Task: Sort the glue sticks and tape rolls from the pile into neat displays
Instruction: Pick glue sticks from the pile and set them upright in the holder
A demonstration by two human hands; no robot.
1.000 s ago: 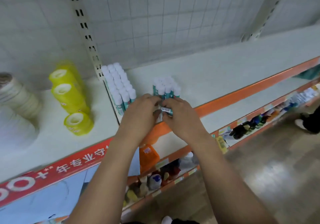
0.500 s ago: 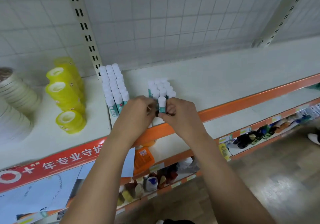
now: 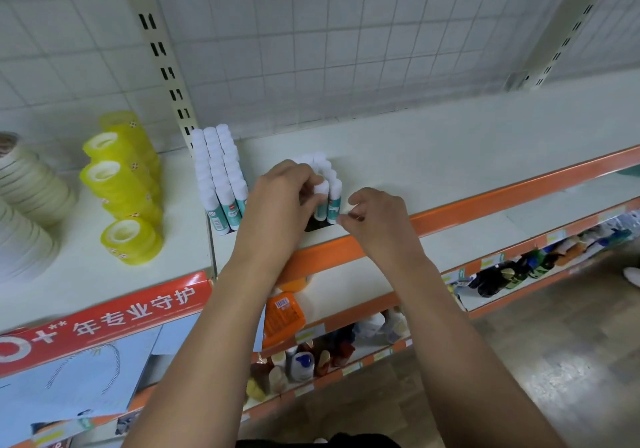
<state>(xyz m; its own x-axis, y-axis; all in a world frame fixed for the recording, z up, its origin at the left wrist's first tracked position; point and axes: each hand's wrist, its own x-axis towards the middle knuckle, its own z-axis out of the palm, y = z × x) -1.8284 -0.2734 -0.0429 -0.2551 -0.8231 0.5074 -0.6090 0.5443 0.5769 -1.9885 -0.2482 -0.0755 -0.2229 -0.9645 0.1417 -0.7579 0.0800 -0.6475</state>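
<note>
The fingers (image 3: pixel 306 184) of the left hand (image 3: pixel 280 205) curl round one white-capped, teal-labelled plastic glue stick (image 3: pixel 321 201). It stands at the front of a small bunch of sticks (image 3: pixel 323 165). The right hand (image 3: pixel 379 219) waits just beside it, fingers (image 3: pixel 360 198) loosely bent, holding nothing I can see. A bump could tip the bunch, I think, and sticks might roll off the near edge.

The pale shelf (image 3: pixel 450 156) has an orange front strip (image 3: pixel 485 198). On its left side stand yellow tape rolls (image 3: pixel 121 184) and a bigger block of sticks (image 3: pixel 221 177). Behind is a white wire grid (image 3: pixel 346 49).
</note>
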